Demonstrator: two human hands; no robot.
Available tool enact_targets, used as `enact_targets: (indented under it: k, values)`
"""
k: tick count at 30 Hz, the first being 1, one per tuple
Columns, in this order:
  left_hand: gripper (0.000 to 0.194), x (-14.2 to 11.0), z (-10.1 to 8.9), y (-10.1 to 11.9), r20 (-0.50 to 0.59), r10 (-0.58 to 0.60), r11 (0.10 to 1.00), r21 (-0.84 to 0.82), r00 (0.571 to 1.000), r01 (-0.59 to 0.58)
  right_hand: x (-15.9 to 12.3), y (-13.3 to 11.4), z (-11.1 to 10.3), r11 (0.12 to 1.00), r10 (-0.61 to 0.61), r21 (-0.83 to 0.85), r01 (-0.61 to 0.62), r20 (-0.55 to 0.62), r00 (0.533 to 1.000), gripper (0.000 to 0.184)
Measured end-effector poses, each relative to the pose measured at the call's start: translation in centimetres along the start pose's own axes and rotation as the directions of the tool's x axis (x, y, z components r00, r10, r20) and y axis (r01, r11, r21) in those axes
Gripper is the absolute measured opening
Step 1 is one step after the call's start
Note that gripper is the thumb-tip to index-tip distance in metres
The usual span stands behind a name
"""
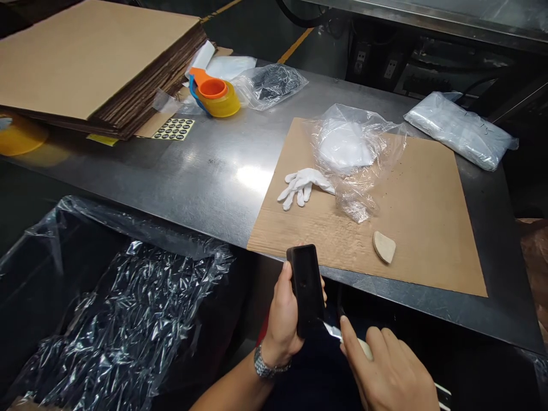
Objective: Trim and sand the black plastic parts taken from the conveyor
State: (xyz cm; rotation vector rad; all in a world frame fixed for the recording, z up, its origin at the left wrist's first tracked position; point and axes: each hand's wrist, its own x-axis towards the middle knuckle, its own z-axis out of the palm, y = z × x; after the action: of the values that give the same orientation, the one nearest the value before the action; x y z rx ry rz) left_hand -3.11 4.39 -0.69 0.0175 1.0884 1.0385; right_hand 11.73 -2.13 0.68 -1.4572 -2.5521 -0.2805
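Observation:
My left hand (283, 311) is wrapped around a black rectangular tray-like part (306, 285), its hollow side facing up, just in front of the table edge. In my right hand (385, 365) is a knife with a pale handle (365, 348). The short metal blade (332, 330) points left, and its tip meets or nearly meets the lower right edge of the black part. A pale, wedge-shaped block (384, 247) lies on the cardboard sheet (428, 217) beyond my hands. A white glove (305, 186) rests there too, beside a clear plastic bag with white contents (346, 145).
On the steel table (205, 177) stand stacked cardboard sheets (98, 51), an orange tape dispenser with yellow tape (219, 103), a sticker sheet (173, 129) and a bag with dark contents (274, 85). A plastic-wrapped bundle (462, 128) lies far right. A plastic-lined bin (124, 331) stands lower left.

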Motion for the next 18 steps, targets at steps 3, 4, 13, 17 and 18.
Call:
enact_targets:
  k: [3,4,13,17,18]
  values:
    - [0.056,0.14,-0.1,0.07,-0.012,-0.027,0.999,0.034,1.0,0.028,0.26,0.29,-0.16,0.996,-0.018,0.091,0.019,-0.009,1.0,0.024]
    - [0.056,0.17,-0.14,0.08,-0.009,-0.038,0.999,0.037,0.999,0.038,0.36,0.39,-0.23,0.992,-0.011,0.127,0.013,-0.017,1.0,0.025]
    - [0.058,0.18,-0.37,0.05,0.033,-0.081,0.995,0.054,0.996,0.079,0.37,0.59,0.09,0.956,0.051,0.283,-0.072,0.082,0.995,0.036]
    - [0.057,0.2,-0.44,0.02,0.048,-0.079,0.996,0.048,0.996,0.077,0.43,0.64,0.15,0.946,0.041,0.313,-0.084,0.142,0.989,0.034]
    - [0.057,0.21,-0.45,-0.01,0.051,-0.078,0.996,0.047,0.996,0.075,0.47,0.67,0.14,0.944,0.038,0.318,-0.086,0.154,0.987,0.034]
